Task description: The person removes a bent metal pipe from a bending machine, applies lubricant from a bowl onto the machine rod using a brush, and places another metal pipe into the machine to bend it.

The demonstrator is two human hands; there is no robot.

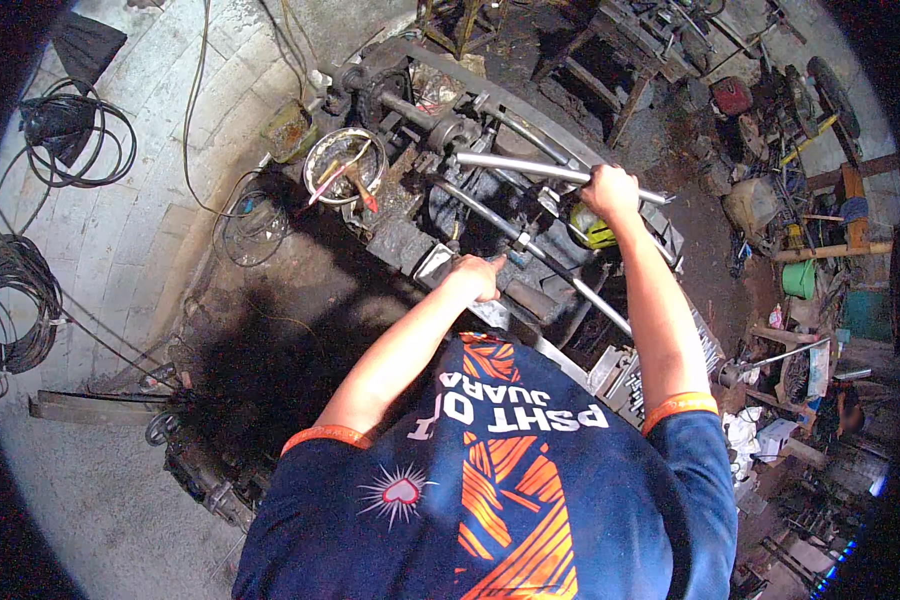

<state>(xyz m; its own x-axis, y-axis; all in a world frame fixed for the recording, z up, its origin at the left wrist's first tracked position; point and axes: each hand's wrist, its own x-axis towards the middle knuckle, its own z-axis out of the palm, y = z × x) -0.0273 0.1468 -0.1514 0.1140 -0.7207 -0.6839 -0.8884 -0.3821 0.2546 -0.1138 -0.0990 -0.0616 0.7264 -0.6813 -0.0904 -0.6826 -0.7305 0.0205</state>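
Note:
My right hand is closed around a long shiny metal lever bar that sticks out of a dark, greasy bench machine. My left hand rests lower down on the machine's front, fingers curled against a small metal part beside a second slanting steel rod. What the left fingers grip, if anything, is hidden. A yellow-green object sits just under the right wrist.
A round metal bowl holding tools stands left of the machine. Coiled black cables lie on the tiled floor at left. Cluttered scrap, a green bucket and tools crowd the right side. Metal parts lie by my left leg.

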